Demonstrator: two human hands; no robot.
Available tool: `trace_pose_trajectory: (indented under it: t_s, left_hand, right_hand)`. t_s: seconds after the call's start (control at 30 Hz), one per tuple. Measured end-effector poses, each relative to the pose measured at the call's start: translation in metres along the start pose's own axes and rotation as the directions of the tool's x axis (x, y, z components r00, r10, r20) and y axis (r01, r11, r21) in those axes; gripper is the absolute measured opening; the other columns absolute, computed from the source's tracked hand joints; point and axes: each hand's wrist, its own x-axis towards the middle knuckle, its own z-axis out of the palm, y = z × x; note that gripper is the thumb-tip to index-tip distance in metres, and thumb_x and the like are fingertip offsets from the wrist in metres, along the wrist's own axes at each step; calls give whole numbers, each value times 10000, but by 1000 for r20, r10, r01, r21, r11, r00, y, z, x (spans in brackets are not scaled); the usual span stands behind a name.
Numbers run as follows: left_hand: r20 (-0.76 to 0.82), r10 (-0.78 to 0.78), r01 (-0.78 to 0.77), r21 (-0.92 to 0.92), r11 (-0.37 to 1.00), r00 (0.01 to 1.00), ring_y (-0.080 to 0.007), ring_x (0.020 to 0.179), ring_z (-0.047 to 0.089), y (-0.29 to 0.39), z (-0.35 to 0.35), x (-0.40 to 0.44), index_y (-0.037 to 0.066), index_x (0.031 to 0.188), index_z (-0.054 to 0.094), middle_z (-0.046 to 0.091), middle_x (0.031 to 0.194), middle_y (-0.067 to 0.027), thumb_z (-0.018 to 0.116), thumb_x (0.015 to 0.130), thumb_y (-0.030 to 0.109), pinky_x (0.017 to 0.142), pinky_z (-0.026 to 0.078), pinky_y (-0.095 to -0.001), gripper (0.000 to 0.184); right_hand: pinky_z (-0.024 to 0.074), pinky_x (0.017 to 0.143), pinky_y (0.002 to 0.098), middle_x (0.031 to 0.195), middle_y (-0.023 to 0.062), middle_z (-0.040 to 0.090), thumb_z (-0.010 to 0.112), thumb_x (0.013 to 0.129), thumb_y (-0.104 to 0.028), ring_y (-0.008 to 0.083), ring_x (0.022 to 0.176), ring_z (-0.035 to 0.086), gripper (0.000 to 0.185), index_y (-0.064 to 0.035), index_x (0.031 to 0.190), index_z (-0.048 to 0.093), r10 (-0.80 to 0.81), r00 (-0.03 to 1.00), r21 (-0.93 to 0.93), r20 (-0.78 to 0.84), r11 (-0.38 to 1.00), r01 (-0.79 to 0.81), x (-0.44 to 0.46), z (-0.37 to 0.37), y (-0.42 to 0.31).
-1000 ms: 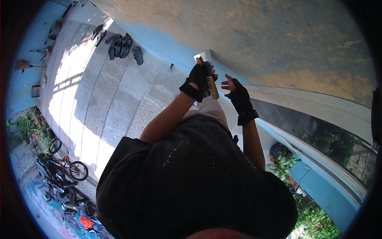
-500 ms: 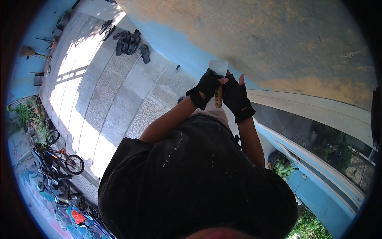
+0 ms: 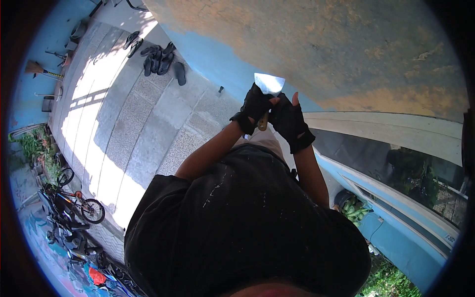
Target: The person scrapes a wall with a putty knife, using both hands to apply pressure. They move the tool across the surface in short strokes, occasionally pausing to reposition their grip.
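A putty knife (image 3: 269, 84) with a wide shiny metal blade and a wooden handle is held up in front of my body, blade pointing away from me. My left hand (image 3: 251, 108), in a black fingerless glove, is closed round it, thumb laid across. My right hand (image 3: 289, 120), gloved the same way, presses against the tool from the other side, with one bare finger sticking up. Below the hands the handle's end shows; most of the grip is hidden by the gloves. Just beyond the blade is the patchy wall (image 3: 336, 54), blue, grey and ochre.
Several dark sandals (image 3: 158, 59) lie on the paved floor (image 3: 148, 114). A small dark object (image 3: 220, 89) lies nearer the wall. A window (image 3: 391, 158) with a pale ledge runs along the right. A bicycle (image 3: 91, 210) and motorbikes stand at lower left; a broom (image 3: 35, 68) leans at upper left.
The blade has tilted and now reflects bright light. Both hands have shifted slightly left with the putty knife, and less of its handle shows between them.
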Motion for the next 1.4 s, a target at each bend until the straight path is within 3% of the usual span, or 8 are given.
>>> trace_pose_trajectory:
  t_s: [0.27,0.37,0.5,0.73,0.77,0.93,1.23,1.4]
  left_hand:
    - [-78,-12,0,-153,988,997,-200,839,671,7,-5,-3,15,1122,546,674,959,-94,803,686,164,719,544,-333,528]
    - [-34,-194,193,-50,980,980,-200,815,678,21,-13,-3,25,1095,564,678,938,-95,804,688,186,685,548,-330,499]
    - [-152,80,-66,94,993,985,-204,753,685,0,-10,-4,21,1096,546,671,931,-104,780,720,143,619,562,-315,459]
    - [76,-73,103,-550,829,994,-223,732,681,13,-13,-4,0,1138,481,650,914,-125,714,750,12,562,575,-313,453]
    - [-69,63,-61,34,998,996,-196,746,675,12,-18,-1,9,1088,514,661,895,-101,736,738,15,605,559,-293,415]
    - [75,-48,67,-286,956,996,-149,779,671,32,-20,-13,4,1064,552,679,902,-85,786,711,67,652,554,-284,427]
    - [-22,204,-190,287,939,979,-161,786,686,22,-21,-18,44,1070,579,700,915,-74,764,723,116,698,558,-315,400]
    - [-54,76,-66,161,985,996,-156,799,682,11,-33,-14,37,1047,574,699,933,-78,728,741,57,701,558,-308,343]
  right_hand:
    - [381,985,402,1146,20,544,375,934,-634,205,1103,489,619,-84,1187,499,-16,993,-17,117,1000,18,7,-30,15]
    - [372,974,382,1156,-23,531,438,937,-580,171,1117,458,507,-133,1157,534,-90,996,-415,23,905,91,3,-25,20]
    - [351,991,389,1219,-36,502,476,914,-581,160,1190,419,483,-159,1136,554,-63,998,-337,-26,940,50,-11,3,13]
    - [292,1016,423,1296,11,475,404,851,-742,176,1290,358,856,-125,1439,327,-53,996,-109,-78,993,45,-16,1,6]
    - [292,1016,423,1296,11,475,404,851,-742,176,1290,358,856,-125,1439,327,-56,995,-110,-78,993,47,-16,0,4]
    - [305,1047,434,1346,165,456,326,855,-764,253,1214,444,884,-97,1433,291,-70,986,123,150,991,52,-9,-28,3]
    - [379,912,383,1166,77,563,324,846,-777,181,1031,509,832,-124,1358,393,-61,985,84,160,995,48,1,1,7]
    - [389,921,443,1177,81,558,287,866,-762,215,1043,508,843,-117,1406,343,34,997,-66,71,997,-29,6,9,7]
